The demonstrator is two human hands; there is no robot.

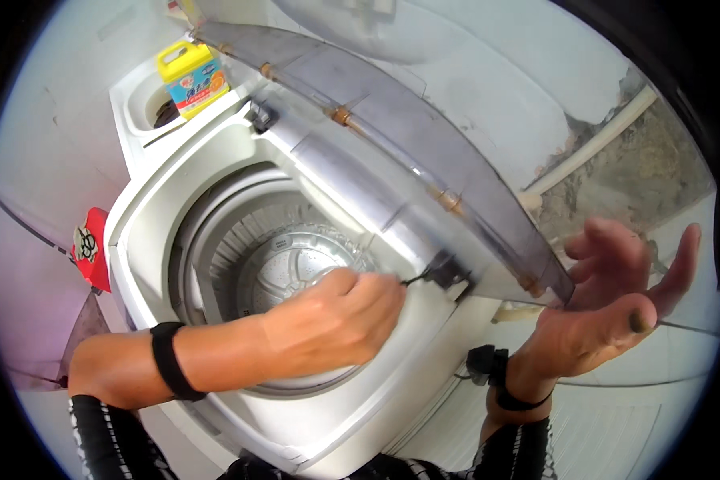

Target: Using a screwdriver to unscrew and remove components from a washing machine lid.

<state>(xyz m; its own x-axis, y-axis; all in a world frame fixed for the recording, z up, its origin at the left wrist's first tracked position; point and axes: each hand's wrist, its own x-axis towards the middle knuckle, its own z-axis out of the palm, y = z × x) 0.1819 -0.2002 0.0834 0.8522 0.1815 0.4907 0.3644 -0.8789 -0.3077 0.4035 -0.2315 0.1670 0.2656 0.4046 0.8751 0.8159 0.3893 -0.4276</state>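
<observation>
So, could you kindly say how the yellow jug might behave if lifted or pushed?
The jug probably grips well by its loop handle. Its flat sides suggest sliding or tipping rather than rolling. Its opaque walls hide the fill, so it may be light or heavy.

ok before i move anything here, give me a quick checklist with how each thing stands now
1. Translucent grey plastic lid raised: ok, it stands up above the white top-loading washing machine.
2. Right hand at the lid's near corner: ok, open there; whether it bears weight, cannot tell.
3. Left arm out of the round grey drum opening: not ok, the forearm crosses over it.
4. Left hand free of objects: cannot tell, its fingers are curled beside the black plastic hinge.
5. Yellow plastic jug upright: ok.
</observation>
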